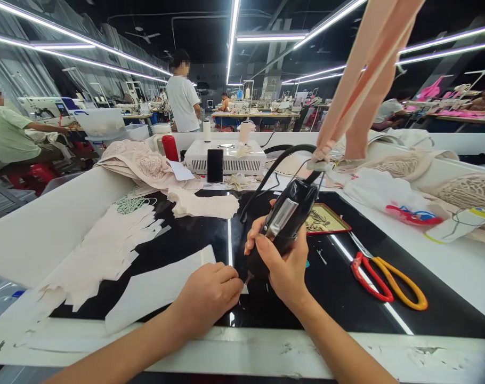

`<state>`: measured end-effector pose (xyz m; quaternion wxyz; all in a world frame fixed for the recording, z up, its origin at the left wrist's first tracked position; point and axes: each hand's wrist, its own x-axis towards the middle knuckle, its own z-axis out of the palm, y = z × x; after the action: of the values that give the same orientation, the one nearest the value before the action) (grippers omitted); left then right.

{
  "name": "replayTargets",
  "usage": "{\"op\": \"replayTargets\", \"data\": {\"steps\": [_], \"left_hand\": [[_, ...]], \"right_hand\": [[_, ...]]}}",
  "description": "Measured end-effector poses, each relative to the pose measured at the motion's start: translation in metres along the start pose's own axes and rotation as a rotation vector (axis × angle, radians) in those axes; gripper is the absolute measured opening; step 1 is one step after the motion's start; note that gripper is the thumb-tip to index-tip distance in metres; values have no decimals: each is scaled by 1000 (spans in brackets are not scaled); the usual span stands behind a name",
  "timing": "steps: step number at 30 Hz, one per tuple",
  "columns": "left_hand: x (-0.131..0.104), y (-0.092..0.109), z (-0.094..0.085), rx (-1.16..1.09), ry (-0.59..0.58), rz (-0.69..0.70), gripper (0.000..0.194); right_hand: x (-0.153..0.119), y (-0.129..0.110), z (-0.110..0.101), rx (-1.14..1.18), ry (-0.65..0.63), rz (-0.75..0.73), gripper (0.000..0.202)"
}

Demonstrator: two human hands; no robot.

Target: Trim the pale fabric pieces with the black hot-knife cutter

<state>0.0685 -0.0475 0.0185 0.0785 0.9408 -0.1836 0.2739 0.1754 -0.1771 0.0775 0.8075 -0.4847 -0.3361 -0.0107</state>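
Observation:
My right hand (286, 261) is wrapped round a black handheld tool (284, 218) with a metal plate on its side and a black cable at its top, tilted over the black work surface (262, 304). To its left, my left hand (214, 293) is closed with its fingertips low on the surface, near the tool's base; a small pale bit shows beside the fingers, but what they pinch is hidden. Behind my left hand lies a white curved sheet (158, 288). Pink fabric strips (358, 85) hang above the tool, tied near its cable.
Red-and-orange scissors (386, 274) and a red-rimmed tray (330, 218) lie at the right. Beige fabric pieces (106, 240) spread at the left. A phone (215, 165) leans against a white box (242, 157). Other people are farther back.

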Motion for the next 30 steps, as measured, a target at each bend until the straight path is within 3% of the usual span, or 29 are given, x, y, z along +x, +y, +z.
{"op": "replayTargets", "data": {"steps": [5,13,30], "left_hand": [[-3,-1,3,57,-19,64,23],[-5,-3,3,70,-87,49,23],[-5,1,4,125,-36,81,29]], "right_hand": [[1,-1,1,0,6,5,31],[1,-2,3,4,11,16,31],[0,-4,4,-2,13,-7,31]]}}
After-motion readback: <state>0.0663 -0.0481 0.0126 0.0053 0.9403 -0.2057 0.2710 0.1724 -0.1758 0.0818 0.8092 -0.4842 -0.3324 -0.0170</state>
